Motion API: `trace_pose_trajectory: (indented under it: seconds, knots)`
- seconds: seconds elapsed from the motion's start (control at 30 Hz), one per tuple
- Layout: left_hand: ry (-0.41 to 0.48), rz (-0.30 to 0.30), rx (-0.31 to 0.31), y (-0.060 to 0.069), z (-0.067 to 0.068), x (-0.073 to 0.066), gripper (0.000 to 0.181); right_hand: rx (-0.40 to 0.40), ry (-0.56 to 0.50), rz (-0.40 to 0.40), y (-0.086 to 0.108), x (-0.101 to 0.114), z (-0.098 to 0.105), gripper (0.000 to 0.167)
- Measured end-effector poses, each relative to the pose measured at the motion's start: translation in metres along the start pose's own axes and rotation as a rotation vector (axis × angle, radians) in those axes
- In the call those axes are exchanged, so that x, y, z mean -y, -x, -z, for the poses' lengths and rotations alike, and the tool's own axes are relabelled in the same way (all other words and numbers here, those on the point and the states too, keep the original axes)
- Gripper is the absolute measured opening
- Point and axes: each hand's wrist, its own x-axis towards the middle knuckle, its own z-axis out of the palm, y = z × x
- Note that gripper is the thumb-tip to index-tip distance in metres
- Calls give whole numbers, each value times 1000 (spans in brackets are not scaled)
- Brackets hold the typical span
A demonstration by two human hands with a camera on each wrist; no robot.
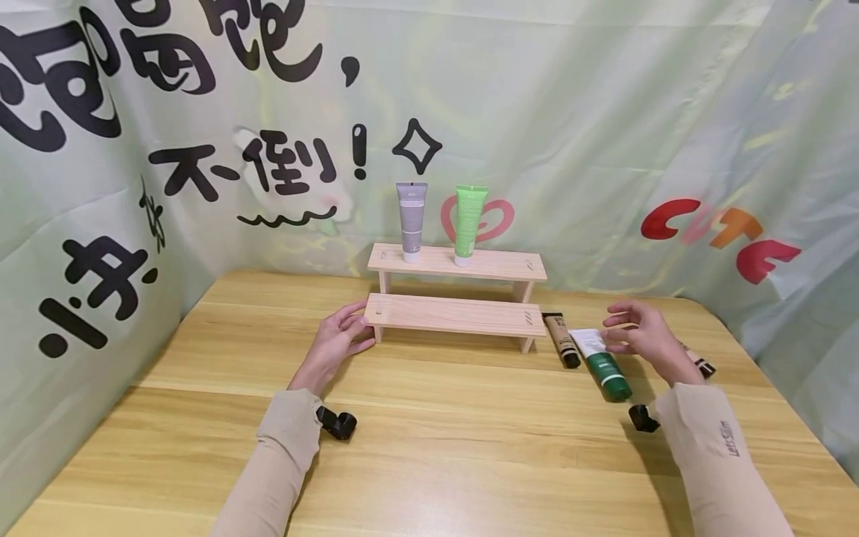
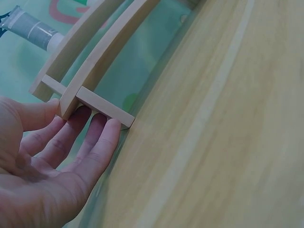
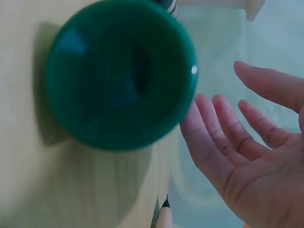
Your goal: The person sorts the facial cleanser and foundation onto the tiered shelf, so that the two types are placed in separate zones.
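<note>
My left hand (image 1: 333,343) holds the left end of a two-tier wooden shelf (image 1: 456,313). In the left wrist view, the thumb of that hand (image 2: 57,166) rests on the end of the lower board (image 2: 102,54), with fingers under it and against its leg. My right hand (image 1: 647,339) hovers by a white and green tube (image 1: 607,369) lying on the table. The right wrist view has its round green cap (image 3: 118,76) close up, beside the hand (image 3: 256,142), whose fingers are apart, loosely bent and hold nothing.
A grey-purple tube (image 1: 412,216) and a light green tube (image 1: 470,220) stand on the upper tier. Right of the shelf lies a brown tube (image 1: 560,337) with a black cap. Another dark-capped tube (image 1: 703,365) is partly hidden behind my right hand. A printed cloth (image 1: 570,112) hangs behind the table.
</note>
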Motion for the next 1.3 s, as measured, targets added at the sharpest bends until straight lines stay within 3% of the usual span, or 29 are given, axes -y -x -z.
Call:
trace_pose_trajectory:
  seconds: [0.23, 0.47, 0.7, 0.87, 1.3]
  knots:
    - [-2, 2, -4, 0, 0, 0, 47, 39, 76, -49, 3, -8, 3, 55]
    - [0, -2, 0, 1, 0, 0, 47, 97, 149, -42, 7, -11, 3, 55]
    - [-6, -5, 7, 0, -1, 1, 47, 195, 185, -193, 8, -7, 6, 60]
    - [0, -3, 0, 0, -1, 1, 47, 263, 99, -255, 10, -6, 4, 67]
    - [10, 1, -3, 0, -1, 1, 46, 173, 82, -218, 3, 6, 11, 64]
